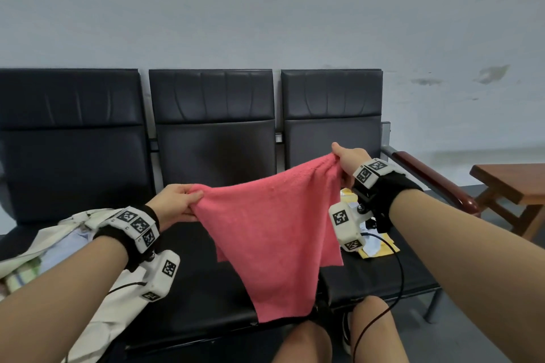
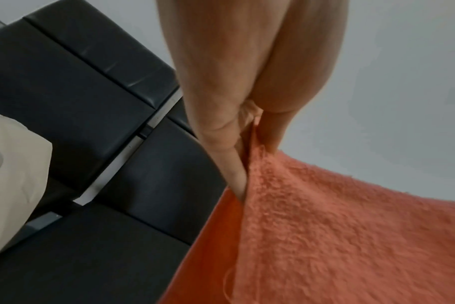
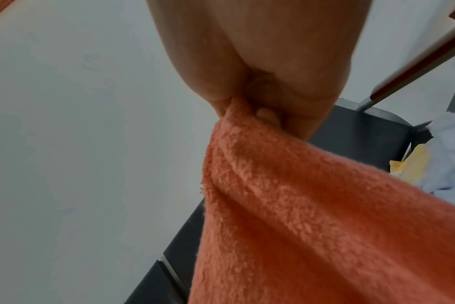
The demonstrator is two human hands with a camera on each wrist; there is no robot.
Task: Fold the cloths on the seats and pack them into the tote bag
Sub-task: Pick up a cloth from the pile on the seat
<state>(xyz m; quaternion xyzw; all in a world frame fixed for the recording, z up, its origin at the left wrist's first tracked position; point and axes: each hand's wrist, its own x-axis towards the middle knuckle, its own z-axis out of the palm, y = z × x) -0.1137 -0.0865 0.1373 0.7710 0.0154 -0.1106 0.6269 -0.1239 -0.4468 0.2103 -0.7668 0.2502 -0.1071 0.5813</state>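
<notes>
Above the black seats [image 1: 212,274], a pink cloth [image 1: 271,233] hangs spread between two hands. Left hand [image 1: 174,203] at 9 o'clock and right hand [image 1: 351,160] at 2 o'clock each pinch a corner. At 8 o'clock lies a cream tote bag [image 1: 97,312].

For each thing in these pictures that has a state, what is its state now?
Pink terry cloth: unfolded, held up above the seats, hanging.
Left hand: pinching one cloth corner.
Right hand: pinching another corner.
Beige tote bag: open, cloths inside.
Yellow and white cloths: on the right seat, not packed.
</notes>
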